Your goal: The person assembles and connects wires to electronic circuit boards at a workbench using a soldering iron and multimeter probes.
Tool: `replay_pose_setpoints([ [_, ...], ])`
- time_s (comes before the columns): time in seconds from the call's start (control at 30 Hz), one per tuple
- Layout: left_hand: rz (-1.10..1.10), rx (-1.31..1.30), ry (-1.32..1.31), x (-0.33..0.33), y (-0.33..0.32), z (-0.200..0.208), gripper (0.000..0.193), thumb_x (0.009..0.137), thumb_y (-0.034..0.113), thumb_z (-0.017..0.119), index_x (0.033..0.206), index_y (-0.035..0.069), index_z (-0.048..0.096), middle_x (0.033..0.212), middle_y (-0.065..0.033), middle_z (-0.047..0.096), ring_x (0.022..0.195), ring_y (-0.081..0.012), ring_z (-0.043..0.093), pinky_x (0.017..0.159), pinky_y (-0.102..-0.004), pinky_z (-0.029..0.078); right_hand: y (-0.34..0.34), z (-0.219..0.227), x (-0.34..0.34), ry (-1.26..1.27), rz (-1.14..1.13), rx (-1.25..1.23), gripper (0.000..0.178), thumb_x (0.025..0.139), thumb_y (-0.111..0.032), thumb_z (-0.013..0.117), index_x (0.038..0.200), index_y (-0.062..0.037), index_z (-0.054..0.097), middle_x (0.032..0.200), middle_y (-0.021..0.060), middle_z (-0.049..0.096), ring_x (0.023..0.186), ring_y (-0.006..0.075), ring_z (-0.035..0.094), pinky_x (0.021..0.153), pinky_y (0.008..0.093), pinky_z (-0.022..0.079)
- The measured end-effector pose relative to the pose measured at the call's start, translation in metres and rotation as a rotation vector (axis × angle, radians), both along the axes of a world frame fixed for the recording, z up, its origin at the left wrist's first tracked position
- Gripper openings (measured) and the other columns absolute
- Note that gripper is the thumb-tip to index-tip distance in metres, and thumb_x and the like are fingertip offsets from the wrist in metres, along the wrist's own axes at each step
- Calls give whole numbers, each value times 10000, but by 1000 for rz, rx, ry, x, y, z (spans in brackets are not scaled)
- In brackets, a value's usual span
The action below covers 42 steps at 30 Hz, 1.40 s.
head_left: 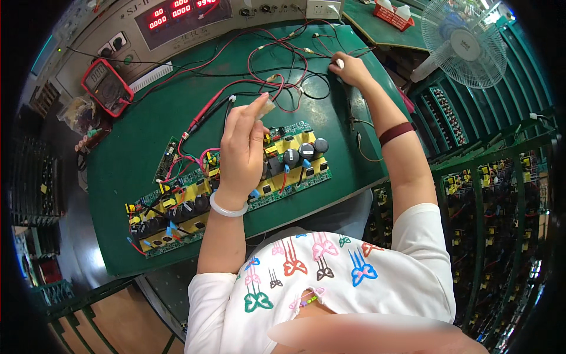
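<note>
My left hand (pixel 240 150) is over a long green circuit board (pixel 315 177) crowded with black capacitors, yellow parts and coloured wires. A small pale, translucent piece (pixel 267 108) shows at its fingertips, and the fingers seem closed on it; its kind is hard to make out. Stretched to the far right of the green table, my right hand (pixel 352 69) pinches a small white piece (pixel 340 63), which looks like a connector end. Red and black test leads (pixel 206 109) lie between the hands, looping across the table. A smaller board (pixel 167 159) rests behind the long board's left half.
A red multimeter (pixel 108 87) leans at the back left, beside a grey power unit (pixel 194 29) with red digits. Thin cables (pixel 361 138) lie at the table's right edge. A white fan (pixel 464 44) and racks of boards (pixel 489 194) stand on the right.
</note>
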<state>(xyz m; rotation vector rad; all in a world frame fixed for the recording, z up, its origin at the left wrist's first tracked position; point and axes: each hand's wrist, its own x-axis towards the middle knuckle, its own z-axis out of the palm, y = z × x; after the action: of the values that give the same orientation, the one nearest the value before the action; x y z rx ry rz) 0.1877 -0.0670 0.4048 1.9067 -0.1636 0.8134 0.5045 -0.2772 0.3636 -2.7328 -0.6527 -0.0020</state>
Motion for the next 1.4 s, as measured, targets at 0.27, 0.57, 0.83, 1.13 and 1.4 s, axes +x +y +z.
replay_pose_setpoints([
  [0.27, 10, 48, 36, -1, 4, -2, 422, 957, -42, 498, 1357, 75, 564, 1059, -122, 618, 764, -204, 591, 719, -323, 506, -49, 70, -42, -649, 42, 312, 257, 903, -131, 653, 1151, -198, 655, 866, 169, 605, 854, 372, 619, 763, 456, 501],
  [0.57, 11, 87, 50, -3, 3, 0, 422, 993, -20, 472, 1389, 97, 561, 1131, -115, 611, 826, -157, 616, 751, -282, 528, -97, 81, -94, -107, -54, 444, 220, 948, -100, 609, 1164, -112, 646, 972, 61, 694, 847, 154, 636, 793, 298, 503],
  [0.83, -95, 203, -97, 1, -1, 9, 346, 943, 80, 585, 1284, 41, 626, 1197, -155, 575, 1014, -251, 594, 780, -318, 516, -123, 85, -85, 292, 229, 1323, 306, 1032, -168, 539, 1322, -75, 564, 937, 34, 602, 823, 96, 531, 801, 258, 479],
  [1.13, -387, -110, 50, 12, -24, 46, 331, 1040, 187, 468, 1247, -28, 611, 1302, -146, 566, 1218, -213, 547, 1003, -363, 474, -110, 159, -104, 320, 566, 1519, 347, 1045, -223, 502, 1349, -59, 534, 1049, 86, 588, 914, 146, 527, 862, 298, 451],
  [1.4, -1392, -1306, 641, 136, -67, 77, 763, 1011, 554, 421, 1508, -6, 277, 1504, -310, 341, 1379, -460, 379, 1180, -547, 281, -92, 195, -139, 209, 776, 1592, 373, 1060, -226, 453, 1387, -47, 472, 1048, 104, 567, 950, 170, 511, 859, 316, 423],
])
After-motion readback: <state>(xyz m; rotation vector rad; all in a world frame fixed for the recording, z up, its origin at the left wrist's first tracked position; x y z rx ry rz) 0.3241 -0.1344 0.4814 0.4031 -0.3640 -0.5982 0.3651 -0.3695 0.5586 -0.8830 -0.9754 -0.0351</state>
